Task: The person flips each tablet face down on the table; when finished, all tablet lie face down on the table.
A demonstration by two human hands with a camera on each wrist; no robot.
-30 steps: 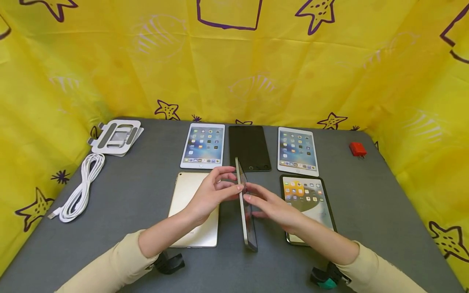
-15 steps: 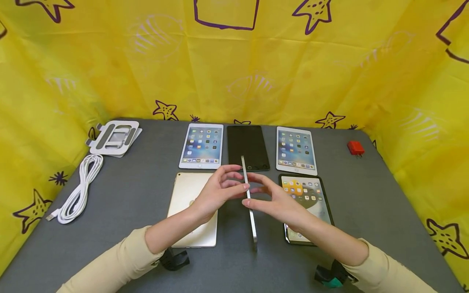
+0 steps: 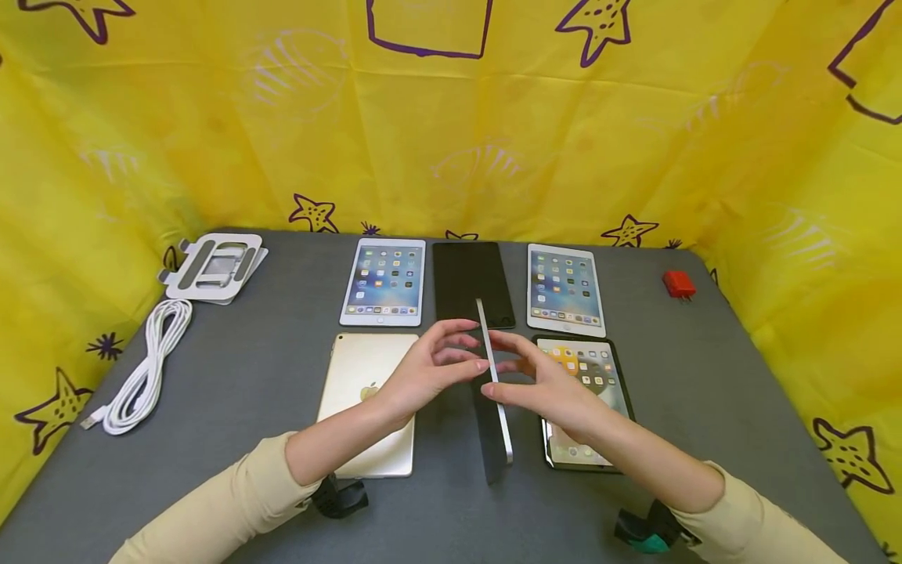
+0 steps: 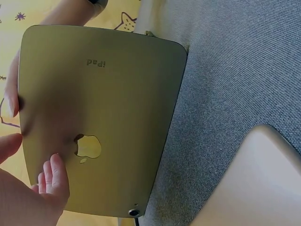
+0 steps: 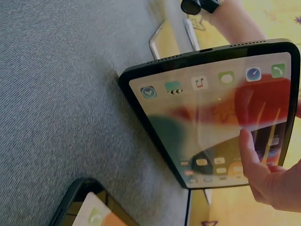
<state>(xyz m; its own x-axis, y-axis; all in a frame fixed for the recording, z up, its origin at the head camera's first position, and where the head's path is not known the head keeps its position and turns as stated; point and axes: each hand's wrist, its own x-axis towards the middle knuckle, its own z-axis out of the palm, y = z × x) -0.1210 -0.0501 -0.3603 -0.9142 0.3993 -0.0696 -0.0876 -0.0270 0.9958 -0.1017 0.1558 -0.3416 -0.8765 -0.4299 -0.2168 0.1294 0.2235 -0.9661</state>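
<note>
A tablet stands on its long edge, leaning slightly right, between my two hands. My left hand grips it with the thumb at the upper edge and fingers against the back. In the left wrist view, that grey back bears a shiny apple logo and upside-down "iPad" lettering. On the other side my right hand holds it, thumb near the upper edge. A finger of that hand touches the lit screen in the right wrist view. The tablet's lower edge meets the grey table.
Beside the hands lie a gold tablet, face down, and a black-framed tablet, lit. Behind are two white tablets and a black one. A white stand, white cable and red charger lie farther out.
The held tablet has tipped from leaning left, screen visible from above, to leaning right, back visible. Both hands have shifted slightly right with it.
</note>
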